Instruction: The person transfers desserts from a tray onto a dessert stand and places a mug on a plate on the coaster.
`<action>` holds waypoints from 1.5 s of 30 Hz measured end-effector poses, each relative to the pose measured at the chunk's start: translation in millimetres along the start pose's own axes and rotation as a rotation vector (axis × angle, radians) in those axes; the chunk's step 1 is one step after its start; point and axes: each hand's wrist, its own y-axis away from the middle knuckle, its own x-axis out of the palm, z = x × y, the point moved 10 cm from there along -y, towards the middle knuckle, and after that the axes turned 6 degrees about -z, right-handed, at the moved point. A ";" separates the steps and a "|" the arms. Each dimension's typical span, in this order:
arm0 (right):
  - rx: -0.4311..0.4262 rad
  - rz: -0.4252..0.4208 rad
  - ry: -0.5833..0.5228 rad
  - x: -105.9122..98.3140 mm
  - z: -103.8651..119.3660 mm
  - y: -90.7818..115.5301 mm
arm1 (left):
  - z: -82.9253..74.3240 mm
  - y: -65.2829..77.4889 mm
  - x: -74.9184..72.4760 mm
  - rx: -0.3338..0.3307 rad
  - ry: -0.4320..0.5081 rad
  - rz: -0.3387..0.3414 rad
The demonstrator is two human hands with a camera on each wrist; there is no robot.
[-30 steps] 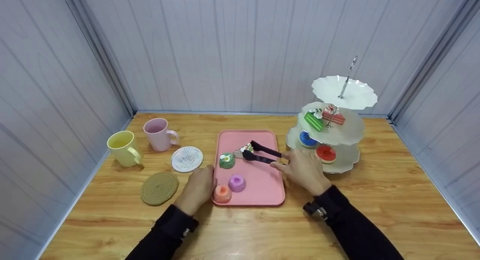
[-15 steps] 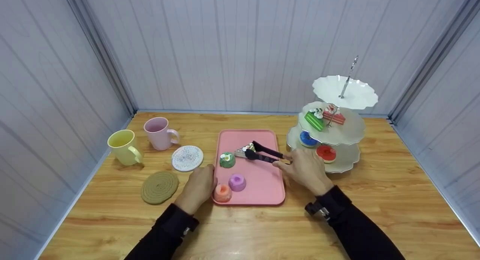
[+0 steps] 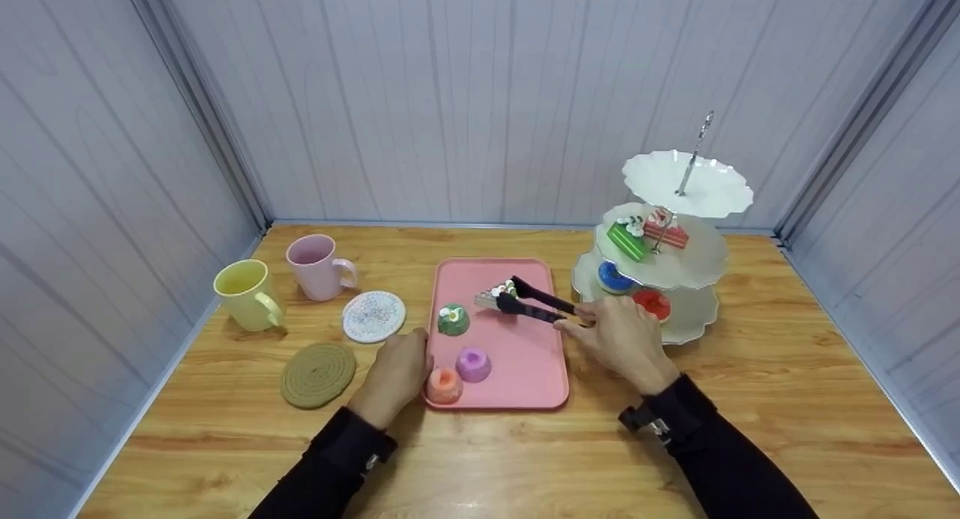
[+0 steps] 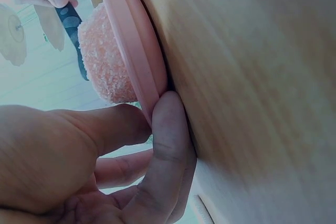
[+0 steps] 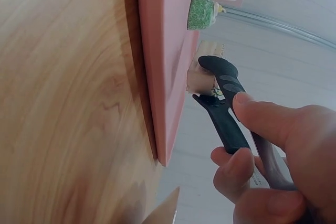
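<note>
Since the earlier frame, our right hand (image 3: pixel 619 339), the slim black tongs (image 3: pixel 535 312) and the pale wedge-shaped cake slice (image 3: pixel 489 298) have shifted slightly rightward. We grip the tongs firmly, their tips pinching the slice at the far half of the rectangular pink tray (image 3: pixel 517 369); whether its base touches the tray we cannot tell. It is apart from the green domed cake (image 3: pixel 453 320). Our left hand (image 3: pixel 394 369) pinches the tray's left rim between thumb and fingers, just beside the rough orange round cake (image 3: pixel 444 385).
</note>
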 end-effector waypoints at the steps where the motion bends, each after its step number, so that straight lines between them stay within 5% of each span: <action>1: -0.006 -0.012 0.000 -2.5 0.1 0.6 | -0.1 0.1 -0.4 0.004 -0.001 -0.004; 9: -0.030 -0.058 -0.009 -19.0 -1.0 7.7 | -1.5 1.4 -1.4 -0.030 0.014 0.025; 17: -0.049 -0.110 -0.020 -41.8 -3.6 16.1 | 5.7 -4.1 6.2 0.054 -0.024 -0.051; 24: -0.052 -0.159 -0.006 -62.9 -11.9 21.6 | -3.1 0.8 -3.6 0.013 0.015 -0.008; 31: -0.057 -0.226 0.027 -87.6 -21.0 25.2 | 15.9 -8.9 16.8 0.032 -0.042 -0.047; 37: -0.052 -0.284 0.033 -109.6 -29.4 31.0 | -4.0 -0.8 -2.9 -0.002 0.018 -0.008; 45: -0.039 -0.291 0.069 -127.1 -41.0 35.8 | -3.5 -1.2 -0.2 -0.028 -0.043 0.022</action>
